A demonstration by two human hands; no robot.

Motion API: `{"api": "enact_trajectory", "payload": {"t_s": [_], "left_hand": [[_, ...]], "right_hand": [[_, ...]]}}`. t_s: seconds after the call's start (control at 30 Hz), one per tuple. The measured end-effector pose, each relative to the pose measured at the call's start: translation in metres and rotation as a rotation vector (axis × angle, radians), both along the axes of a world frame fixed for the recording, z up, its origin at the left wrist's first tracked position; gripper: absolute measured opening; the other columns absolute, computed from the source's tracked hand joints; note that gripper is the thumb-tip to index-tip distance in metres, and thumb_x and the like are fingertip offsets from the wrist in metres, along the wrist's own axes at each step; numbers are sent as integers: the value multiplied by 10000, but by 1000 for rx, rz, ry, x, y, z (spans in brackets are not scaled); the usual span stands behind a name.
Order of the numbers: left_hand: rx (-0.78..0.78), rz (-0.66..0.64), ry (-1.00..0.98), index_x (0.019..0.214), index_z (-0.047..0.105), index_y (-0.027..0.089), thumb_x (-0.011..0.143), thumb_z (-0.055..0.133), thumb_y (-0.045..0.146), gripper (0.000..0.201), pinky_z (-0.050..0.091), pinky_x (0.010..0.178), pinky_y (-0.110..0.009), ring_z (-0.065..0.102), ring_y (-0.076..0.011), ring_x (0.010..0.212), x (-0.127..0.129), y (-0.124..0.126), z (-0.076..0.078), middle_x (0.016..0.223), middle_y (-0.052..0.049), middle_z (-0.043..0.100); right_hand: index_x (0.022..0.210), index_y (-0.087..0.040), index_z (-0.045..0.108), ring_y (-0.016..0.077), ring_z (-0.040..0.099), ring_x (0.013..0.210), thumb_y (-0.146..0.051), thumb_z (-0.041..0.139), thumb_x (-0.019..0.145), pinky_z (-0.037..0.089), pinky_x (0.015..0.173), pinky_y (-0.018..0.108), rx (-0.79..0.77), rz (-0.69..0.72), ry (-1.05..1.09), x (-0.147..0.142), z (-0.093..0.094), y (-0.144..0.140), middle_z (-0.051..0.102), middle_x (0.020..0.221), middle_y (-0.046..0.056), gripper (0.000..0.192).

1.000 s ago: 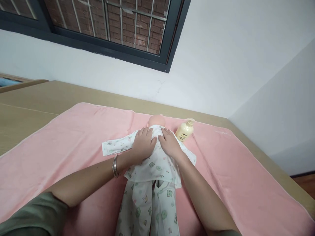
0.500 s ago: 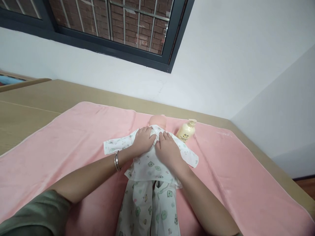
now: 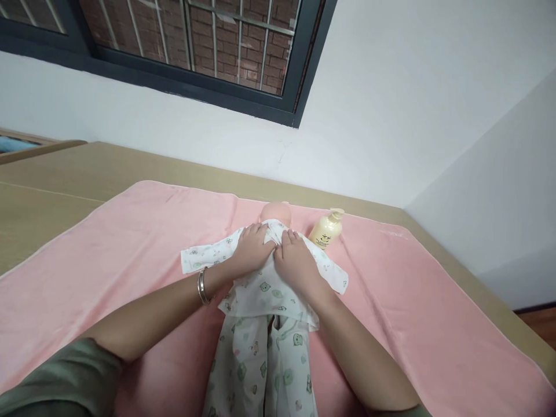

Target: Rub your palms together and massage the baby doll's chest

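A doll (image 3: 276,213) lies stretched out on a pink cloth, its bald, smooth head at the far end. It is dressed in a white printed top (image 3: 271,292) and matching trousers (image 3: 286,370). My left hand (image 3: 253,249) rests on the left side of the top near the collar, fingers laid over the shoulder. On the other side, my right hand (image 3: 297,262) lies on the top with its fingers stretched toward the right shoulder. The two thumbs nearly meet below the collar; whether they pinch fabric is hidden. Both sleeves spread outward.
A pale yellow pump bottle (image 3: 325,230) stands close to the doll's right-side sleeve. The pink cloth (image 3: 412,301) covers much of a wooden table (image 3: 174,167). Behind it rise a white wall (image 3: 369,116) and a dark-framed window (image 3: 243,101) with bars.
The whole view has shifted very slightly. Both hands stay on the top, and the left thumb sits a little nearer to the right hand.
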State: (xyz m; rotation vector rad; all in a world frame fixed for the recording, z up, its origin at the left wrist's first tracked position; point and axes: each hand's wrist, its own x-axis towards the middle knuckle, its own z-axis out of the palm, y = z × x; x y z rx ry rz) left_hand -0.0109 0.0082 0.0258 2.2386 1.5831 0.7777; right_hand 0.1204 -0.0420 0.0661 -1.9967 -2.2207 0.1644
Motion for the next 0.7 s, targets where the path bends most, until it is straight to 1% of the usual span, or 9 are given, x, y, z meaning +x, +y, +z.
{"api": "enact_trajectory", "payload": {"t_s": [0.1, 0.2, 0.33, 0.43, 0.5, 0.6, 0.7], "left_hand": [[6, 8, -34, 1346, 541, 132, 913, 415, 273, 472, 372, 1138, -453, 522, -295, 1312, 0, 3, -3, 1369, -145, 619], [37, 22, -50, 1353, 535, 128, 920, 413, 277, 474, 363, 1148, -467, 509, -298, 1323, 3, 0, -8, 1387, -150, 606], [86, 34, -34, 1389, 518, 131, 931, 431, 305, 498, 322, 1183, -486, 484, -304, 1351, 7, -5, -10, 1424, -153, 576], [107, 43, -24, 1382, 531, 146, 938, 428, 304, 482, 329, 1183, -485, 500, -298, 1339, 7, -5, -10, 1408, -145, 587], [119, 53, -16, 1377, 538, 144, 936, 427, 299, 480, 336, 1179, -488, 500, -302, 1340, 7, -6, -10, 1405, -147, 591], [142, 61, 6, 1383, 536, 132, 943, 425, 313, 489, 329, 1187, -498, 485, -316, 1360, 8, -9, -12, 1424, -160, 580], [162, 70, 43, 1409, 519, 119, 949, 430, 333, 515, 307, 1199, -523, 454, -344, 1394, 11, -16, -14, 1465, -178, 547]], "right_hand": [[1533, 42, 356, 335, 261, 1540, -266, 369, 1009, 207, 1254, 454, -2, 23, 0, -4, 1, -5, 323, 1620, 256, 608], [1537, -2, 377, 312, 289, 1532, -260, 340, 1005, 229, 1252, 443, 8, 35, 71, 7, -3, 7, 354, 1619, 215, 592], [1543, -22, 377, 325, 290, 1529, -275, 353, 989, 201, 1260, 475, 29, -33, 140, 22, -13, 27, 339, 1628, 206, 610], [1543, -20, 375, 331, 288, 1529, -281, 364, 984, 184, 1262, 489, 40, -43, 155, 25, -17, 32, 336, 1627, 213, 617], [1536, -27, 387, 319, 302, 1524, -271, 333, 995, 193, 1260, 483, 42, -31, 164, 26, -18, 32, 355, 1621, 205, 596], [1495, -73, 462, 283, 353, 1502, -260, 276, 1018, 240, 1246, 458, 58, -17, 197, 29, -19, 34, 426, 1591, 170, 545], [1407, -125, 557, 263, 413, 1464, -274, 285, 1025, 288, 1221, 434, 92, -11, 225, 34, -20, 38, 493, 1549, 143, 492]]}}
